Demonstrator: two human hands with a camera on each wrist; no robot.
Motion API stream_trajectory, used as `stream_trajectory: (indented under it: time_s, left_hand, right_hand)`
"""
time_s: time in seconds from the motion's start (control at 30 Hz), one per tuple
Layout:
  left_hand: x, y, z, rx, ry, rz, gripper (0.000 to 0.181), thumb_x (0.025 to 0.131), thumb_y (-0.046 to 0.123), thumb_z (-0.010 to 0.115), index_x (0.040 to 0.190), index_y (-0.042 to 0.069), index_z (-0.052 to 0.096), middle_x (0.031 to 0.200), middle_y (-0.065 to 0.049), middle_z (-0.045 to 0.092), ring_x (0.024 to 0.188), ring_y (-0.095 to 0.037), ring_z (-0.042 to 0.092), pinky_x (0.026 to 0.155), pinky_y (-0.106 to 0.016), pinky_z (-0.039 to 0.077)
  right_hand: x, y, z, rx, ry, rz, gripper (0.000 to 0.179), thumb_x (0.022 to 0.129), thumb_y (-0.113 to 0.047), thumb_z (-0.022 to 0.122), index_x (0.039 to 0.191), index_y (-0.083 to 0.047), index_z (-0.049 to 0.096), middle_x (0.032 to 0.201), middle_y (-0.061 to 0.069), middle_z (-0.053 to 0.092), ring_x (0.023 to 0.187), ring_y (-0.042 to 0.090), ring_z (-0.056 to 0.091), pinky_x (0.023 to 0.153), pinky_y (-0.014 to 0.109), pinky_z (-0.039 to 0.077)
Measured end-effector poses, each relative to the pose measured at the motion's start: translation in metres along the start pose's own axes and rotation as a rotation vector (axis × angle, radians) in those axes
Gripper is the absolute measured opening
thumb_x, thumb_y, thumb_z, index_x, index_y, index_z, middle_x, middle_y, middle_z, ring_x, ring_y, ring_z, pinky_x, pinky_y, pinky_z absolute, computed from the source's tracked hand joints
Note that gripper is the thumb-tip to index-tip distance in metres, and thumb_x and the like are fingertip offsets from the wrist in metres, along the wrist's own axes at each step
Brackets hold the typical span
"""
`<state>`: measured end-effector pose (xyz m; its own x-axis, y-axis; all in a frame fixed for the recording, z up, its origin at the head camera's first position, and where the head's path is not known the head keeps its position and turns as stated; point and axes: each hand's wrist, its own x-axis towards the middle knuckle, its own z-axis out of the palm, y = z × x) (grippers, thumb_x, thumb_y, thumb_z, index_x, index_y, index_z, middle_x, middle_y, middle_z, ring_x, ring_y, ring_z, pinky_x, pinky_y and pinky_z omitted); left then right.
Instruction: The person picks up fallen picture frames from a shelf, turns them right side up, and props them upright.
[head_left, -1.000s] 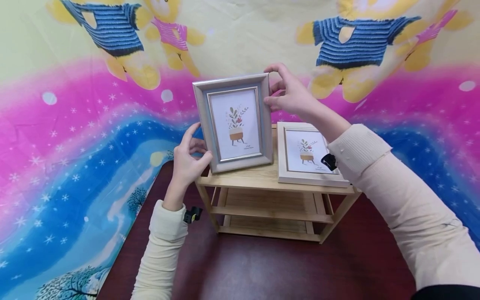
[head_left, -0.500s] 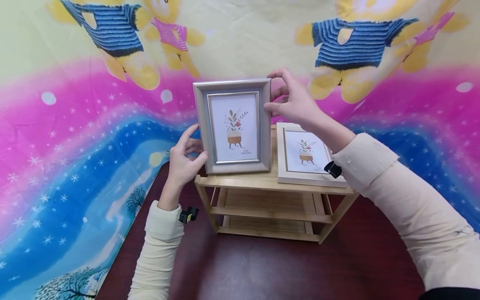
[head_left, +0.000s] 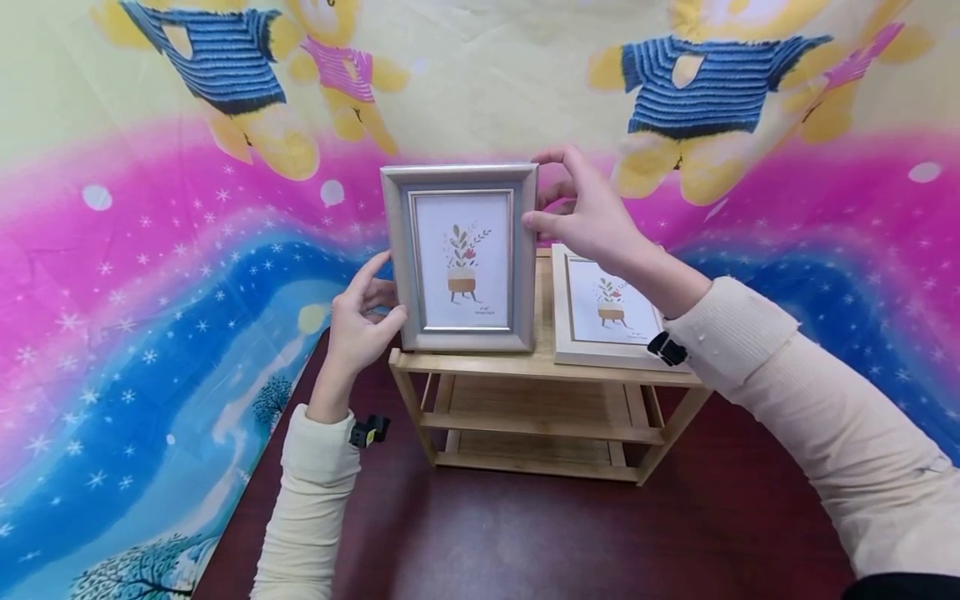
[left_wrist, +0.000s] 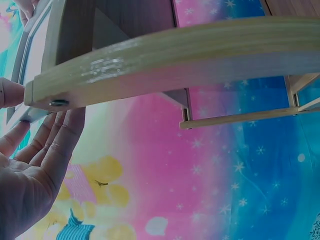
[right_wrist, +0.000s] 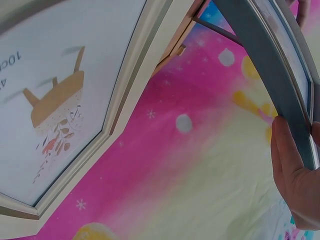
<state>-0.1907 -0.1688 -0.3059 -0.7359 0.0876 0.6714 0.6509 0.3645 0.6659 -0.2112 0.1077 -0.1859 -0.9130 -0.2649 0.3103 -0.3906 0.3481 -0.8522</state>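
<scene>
- I grasp the grey frame (head_left: 459, 258) with both hands, and it stands upright, face toward me, over the left part of the rack's top.
- Taking that frame's middle as the centre of my clock in the head view, my left hand (head_left: 360, 321) sits at eight o'clock. It grips the left edge low down, my thumb near the front and my fingers curled toward the back.
- My right hand (head_left: 588, 208) is between two and three o'clock, pinching the right edge near the top corner, with the thumb in front; the right wrist view shows my fingers behind.
- I cannot tell whether the frame's lower edge is bearing on the board or just above it.
- Inside the frame is a printed potted plant (head_left: 462, 285), its pot on legs.
- The white frame (head_left: 611, 304) lies face up on the rack between three and four o'clock, bearing a similar plant print; my right forearm covers part of it.
- The wooden rack (head_left: 487, 364) spreads below at five o'clock, with lower shelves under its top.
- It stands on a dark red table (head_left: 510, 542), whose bare front part lies toward six o'clock.
- My sleeves are cream: the left sleeve (head_left: 315, 467) at seven o'clock, the right sleeve (head_left: 817, 417) at four.
- A printed cloth (head_left: 465, 100) hangs behind everything, with bears in blue striped shirts at ten and two o'clock.
</scene>
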Motion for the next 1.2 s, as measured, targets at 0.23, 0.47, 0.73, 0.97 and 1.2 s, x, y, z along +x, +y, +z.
stream_trajectory:
  time_s: [0.23, 0.47, 0.73, 0.97, 1.2]
  left_hand:
    - [-0.002, 0.025, -0.003, -0.002, -0.014, -0.009, 0.059, 0.073, -0.014, 0.057, 0.130, -0.006, 0.043, 0.088, -0.025, 0.062, 0.073, -0.007, 0.059, 0.056, -0.015, 0.048]
    - [-0.004, 0.039, -0.004, 0.024, -0.024, -0.006, 0.057, 0.073, -0.015, 0.055, 0.128, -0.011, 0.042, 0.090, -0.028, 0.061, 0.074, -0.018, 0.062, 0.059, -0.014, 0.049]
    - [-0.009, 0.014, -0.003, 0.084, 0.053, 0.083, 0.054, 0.077, -0.009, 0.060, 0.129, -0.003, 0.046, 0.097, -0.022, 0.062, 0.081, -0.029, 0.063, 0.064, -0.014, 0.048]
    - [-0.015, 0.025, 0.002, 0.090, 0.249, 0.238, 0.033, 0.077, -0.008, 0.060, 0.110, -0.006, 0.058, 0.081, -0.019, 0.061, 0.069, -0.015, 0.059, 0.061, -0.013, 0.048]
    - [-0.020, 0.043, 0.007, 0.001, 0.274, 0.267, 0.014, 0.076, -0.005, 0.060, 0.089, -0.009, 0.057, 0.065, -0.013, 0.058, 0.056, -0.008, 0.051, 0.050, -0.013, 0.041]
  right_hand:
    - [-0.003, -0.001, 0.001, 0.005, 0.003, -0.007, 0.054, 0.083, 0.000, 0.062, 0.129, -0.014, 0.037, 0.090, 0.018, 0.057, 0.075, 0.023, 0.063, 0.065, 0.031, 0.054]
    - [-0.008, -0.003, 0.001, -0.007, 0.004, -0.015, 0.054, 0.083, 0.000, 0.062, 0.130, -0.014, 0.038, 0.093, 0.017, 0.058, 0.077, 0.024, 0.062, 0.065, 0.028, 0.054]
    - [-0.021, -0.006, -0.009, -0.187, 0.027, -0.052, 0.061, 0.084, -0.011, 0.063, 0.137, -0.016, 0.033, 0.104, 0.014, 0.058, 0.093, 0.024, 0.059, 0.082, 0.037, 0.048]
    - [-0.044, -0.003, -0.025, -0.230, 0.073, -0.063, 0.039, 0.085, -0.019, 0.063, 0.119, -0.006, 0.048, 0.099, 0.012, 0.061, 0.088, 0.020, 0.059, 0.082, 0.030, 0.044]
    - [-0.069, 0.000, -0.040, -0.287, 0.090, -0.068, 0.024, 0.086, -0.023, 0.063, 0.101, -0.005, 0.058, 0.087, 0.008, 0.061, 0.074, 0.012, 0.059, 0.066, 0.019, 0.045]
